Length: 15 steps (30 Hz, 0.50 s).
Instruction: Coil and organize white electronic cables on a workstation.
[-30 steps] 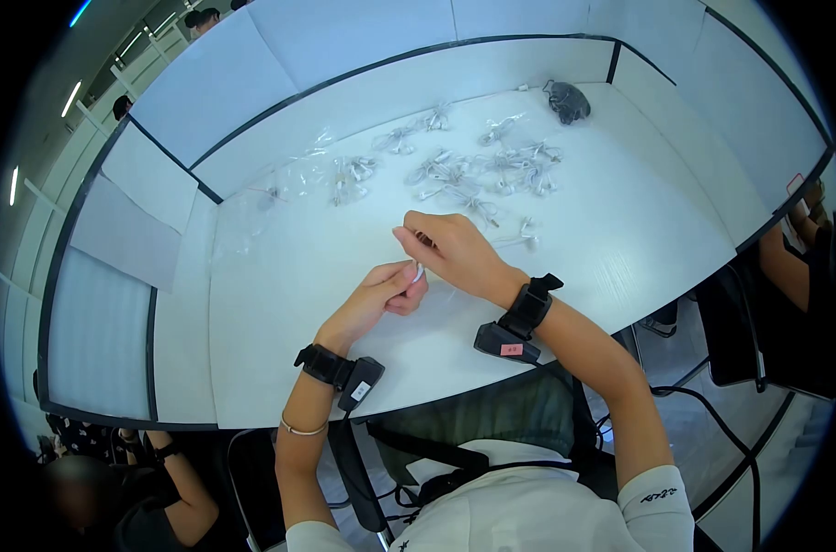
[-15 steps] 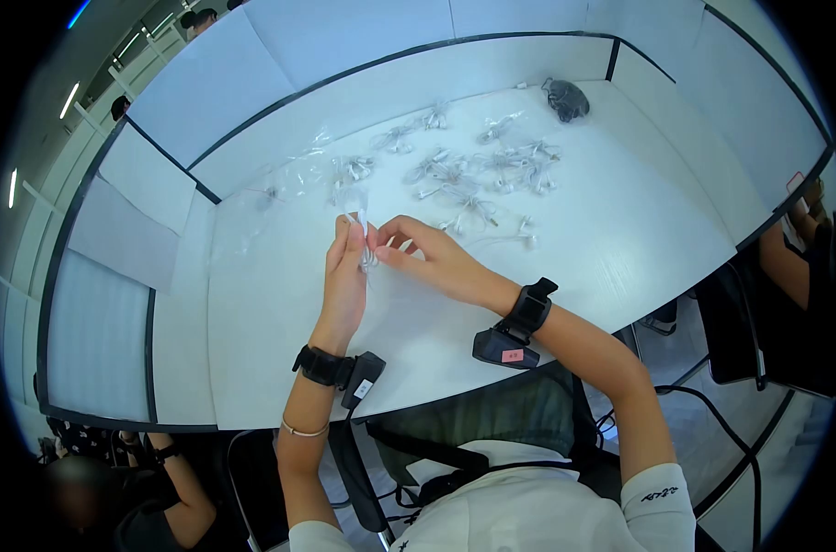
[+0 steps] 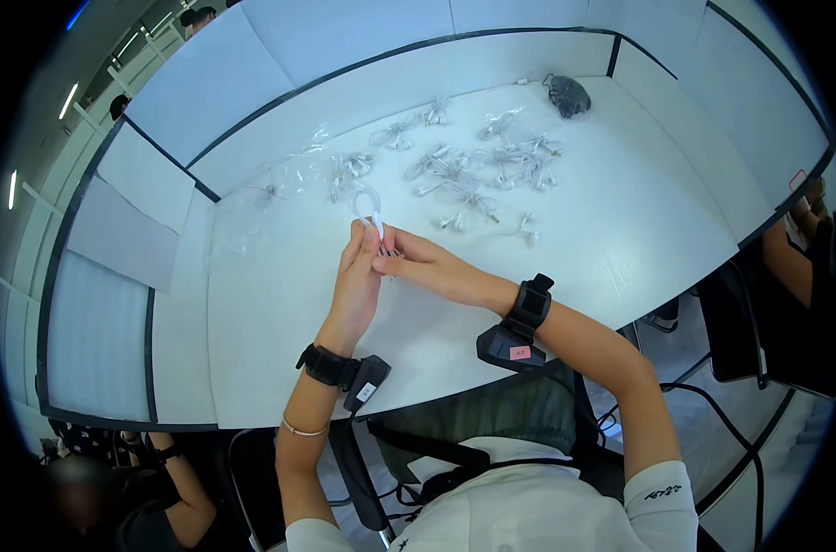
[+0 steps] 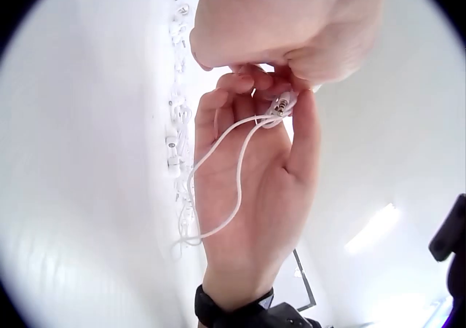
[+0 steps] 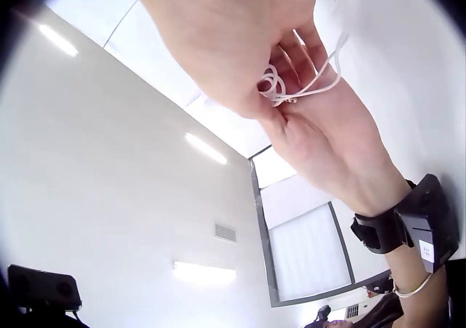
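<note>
A coiled white earphone cable [image 3: 376,204] stands up between my two hands above the table, part of it looping out past the fingertips. My left hand [image 3: 354,276] pinches the coil between thumb and fingers, palm turned inward. From the other side my right hand [image 3: 441,273] brings thumb and curled fingers together on the same coil. In the left wrist view a metal plug [image 4: 281,108] shows beside the left thumb, and a loose loop of the cable [image 4: 239,186] hangs across the left palm. The right fingertips are partly hidden there.
Several bundles of white earphones [image 3: 450,170] lie across the back of the white table [image 3: 611,239]. Clear plastic bags [image 3: 294,179] lie at the back left, a dark grey pouch [image 3: 567,97] at the back right. Low partition panels [image 3: 418,69] enclose the desk.
Both hands have shifted left, and the coil now stands up in view. The right hand, over the left at first and then apart with spread fingers, has closed in on the coil.
</note>
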{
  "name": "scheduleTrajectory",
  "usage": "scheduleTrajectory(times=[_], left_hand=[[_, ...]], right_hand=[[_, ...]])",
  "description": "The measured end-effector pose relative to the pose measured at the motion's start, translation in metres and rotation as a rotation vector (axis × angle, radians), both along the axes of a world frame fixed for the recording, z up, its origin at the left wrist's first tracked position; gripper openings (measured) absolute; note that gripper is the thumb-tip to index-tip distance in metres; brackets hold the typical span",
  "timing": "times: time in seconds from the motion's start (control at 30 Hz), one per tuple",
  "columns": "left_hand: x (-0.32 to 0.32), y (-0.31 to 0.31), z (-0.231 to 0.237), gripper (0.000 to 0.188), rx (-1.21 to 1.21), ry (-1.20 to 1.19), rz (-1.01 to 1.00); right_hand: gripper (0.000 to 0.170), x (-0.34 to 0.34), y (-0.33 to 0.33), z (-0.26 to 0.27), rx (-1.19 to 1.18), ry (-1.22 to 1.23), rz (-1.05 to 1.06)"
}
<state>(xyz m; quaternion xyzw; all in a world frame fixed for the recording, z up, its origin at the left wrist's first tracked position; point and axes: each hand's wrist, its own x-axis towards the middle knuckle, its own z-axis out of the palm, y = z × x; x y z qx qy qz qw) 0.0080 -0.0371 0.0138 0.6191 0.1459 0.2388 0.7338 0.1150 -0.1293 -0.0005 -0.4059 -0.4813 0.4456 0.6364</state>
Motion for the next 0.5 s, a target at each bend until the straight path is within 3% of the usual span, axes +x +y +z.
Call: scheduleTrajectory(times=[0.17, 0.27, 0.37, 0.5], left_hand=[[-0.006, -0.004, 0.013, 0.032, -0.084, 0.091, -0.097], [-0.002, -0.009, 0.013, 0.032, -0.080, 0.027, -0.086], [0.003, -0.004, -0.001, 0.031, 0.015, -0.022, -0.023], [0.001, -0.008, 0.002, 0.028, 0.053, -0.002, -0.018]], right_hand=[[0.020, -0.001, -0.004, 0.009, -0.022, 0.091, 0.096], [0.017, 0.003, -0.004, 0.010, -0.089, 0.000, 0.046], [0.018, 0.005, 0.001, -0.003, -0.118, 0.122, 0.062], [0.025, 0.000, 0.001, -0.007, -0.099, -0.064, -0.117]])
